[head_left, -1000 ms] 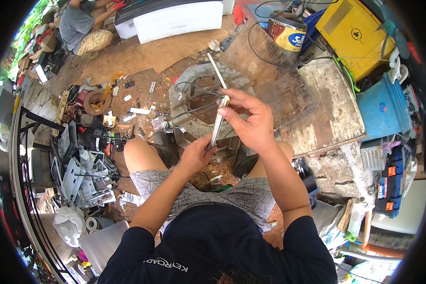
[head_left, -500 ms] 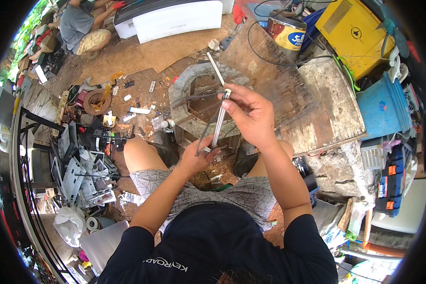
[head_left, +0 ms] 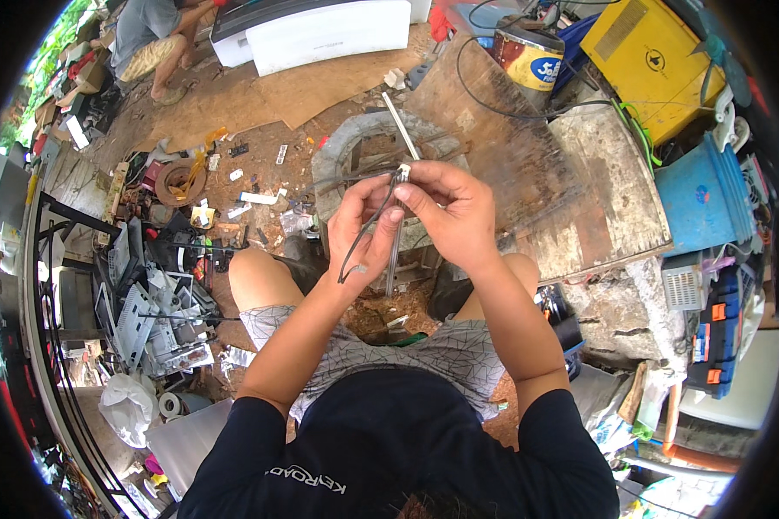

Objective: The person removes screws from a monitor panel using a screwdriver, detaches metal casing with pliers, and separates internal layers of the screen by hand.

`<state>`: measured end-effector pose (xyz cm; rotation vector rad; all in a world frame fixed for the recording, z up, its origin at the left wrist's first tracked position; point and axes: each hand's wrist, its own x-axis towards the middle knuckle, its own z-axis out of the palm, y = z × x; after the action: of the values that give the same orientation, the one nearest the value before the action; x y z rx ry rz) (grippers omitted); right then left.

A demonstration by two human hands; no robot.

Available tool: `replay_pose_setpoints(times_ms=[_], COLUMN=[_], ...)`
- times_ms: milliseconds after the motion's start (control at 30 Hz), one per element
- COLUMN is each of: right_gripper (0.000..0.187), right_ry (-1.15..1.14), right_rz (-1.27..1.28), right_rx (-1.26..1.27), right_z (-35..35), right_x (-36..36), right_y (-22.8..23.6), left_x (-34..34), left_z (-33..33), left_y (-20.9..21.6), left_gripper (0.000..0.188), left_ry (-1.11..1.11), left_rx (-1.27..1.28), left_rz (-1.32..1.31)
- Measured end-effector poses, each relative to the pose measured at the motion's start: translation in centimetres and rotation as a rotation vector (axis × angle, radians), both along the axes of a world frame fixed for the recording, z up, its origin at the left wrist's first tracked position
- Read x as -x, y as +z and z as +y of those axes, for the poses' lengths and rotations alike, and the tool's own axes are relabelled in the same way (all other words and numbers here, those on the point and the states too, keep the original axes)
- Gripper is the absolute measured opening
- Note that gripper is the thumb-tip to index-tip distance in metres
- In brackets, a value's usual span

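Note:
In front of my knees, both hands meet at a white end piece (head_left: pixel 404 170) on a long thin metal strip. My right hand (head_left: pixel 457 212) pinches the strip near that piece between thumb and fingers. Closed beside it, my left hand (head_left: pixel 355 227) holds a thin dark cable (head_left: pixel 360 245) that hangs across its palm. The strip's shiny lower length (head_left: pixel 392 264) points down towards my legs. A second pale narrow bar (head_left: pixel 400 125) sticks out beyond my fingers; whether it joins the strip is hidden. Underneath lies a grey ring-shaped block (head_left: pixel 329 160).
At right are a worn wooden board (head_left: pixel 606 199), a blue bucket (head_left: pixel 701 195), a yellow case (head_left: pixel 649 65) and a paint can (head_left: pixel 528 65). Scrap metal parts (head_left: pixel 151 316) pile up at left. Another person (head_left: pixel 151 43) crouches far left by a white appliance panel (head_left: pixel 333 39).
My left hand has moved up from the strip's lower end to its upper end, beside my right hand, and now holds the cable. The other person has shifted, a leg now showing.

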<state>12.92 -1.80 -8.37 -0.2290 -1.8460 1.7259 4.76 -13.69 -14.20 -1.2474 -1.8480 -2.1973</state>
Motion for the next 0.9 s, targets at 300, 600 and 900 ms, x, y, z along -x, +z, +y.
replay_pose_setpoints(times_ms=[300, 600, 900], right_gripper=[0.016, 0.019, 0.022], right_ry=[-0.054, -0.081, -0.077], right_rz=[0.065, 0.072, 0.042], right_rx=[-0.219, -0.283, -0.276], right_z=[-0.5, -1.1, -0.9], right_x=[-0.9, -1.3, -1.5], right_y=[-0.5, -1.4, -1.8], left_x=[0.2, 0.1, 0.1], left_z=[-1.1, -1.5, -1.3], left_y=[0.8, -0.8, -1.6], left_gripper=[0.025, 0.018, 0.028], left_ry=[0.008, -0.018, -0.053], left_rx=[0.094, 0.078, 0.052], left_rz=[0.163, 0.131, 0.162])
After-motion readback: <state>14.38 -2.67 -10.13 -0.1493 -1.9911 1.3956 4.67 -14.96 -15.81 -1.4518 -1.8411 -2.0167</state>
